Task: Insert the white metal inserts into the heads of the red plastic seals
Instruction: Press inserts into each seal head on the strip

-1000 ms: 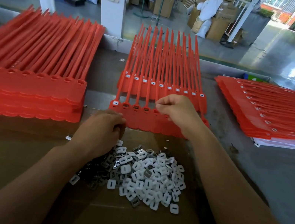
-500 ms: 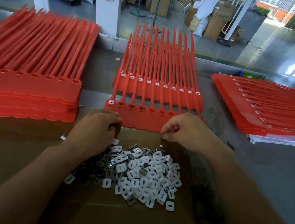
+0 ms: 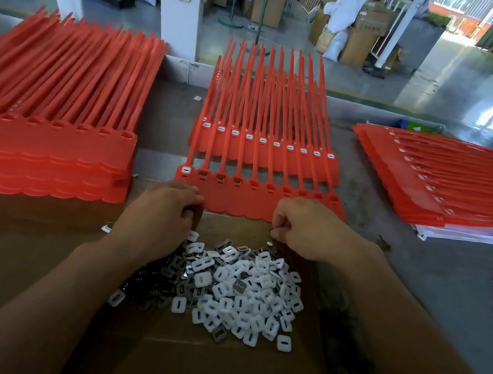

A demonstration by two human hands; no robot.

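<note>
Head view: left hand (image 3: 161, 221) fingers (image 3: 190, 200) are curled, tips on the near left corner of the front seal row (image 3: 255, 203); cannot tell if they hold anything. Right hand (image 3: 313, 230) fingers (image 3: 280, 222) are curled tight, thumb against forefinger, at the near edge of the same row, right of centre. Whatever is in the pinch is hidden, so cannot tell. A small white bit (image 3: 270, 243) lies just under the right fingers.

Just beyond both sets of fingers are the front row's heads. The leftmost head has a white insert (image 3: 186, 170). The next three heads show dark metal pieces (image 3: 220, 177). Heads further right show plain red, blurred.

Between the wrists, just nearer than the fingers, is the insert pile (image 3: 241, 290), mostly white squares with some grey metal ones. The left hand covers its left edge. The pile sits on a cardboard sheet (image 3: 207, 373).

Beyond the front row is the second seal row (image 3: 263, 157), with a white insert in each head. Straps of both rows point away from the fingers.

Left of the left fingers stands a tall seal stack (image 3: 43, 146), its top heads hollow. Well right of the right fingers is a fanned seal stack (image 3: 432, 198), lying on white paper (image 3: 475, 236) on the grey surface (image 3: 450, 286).
</note>
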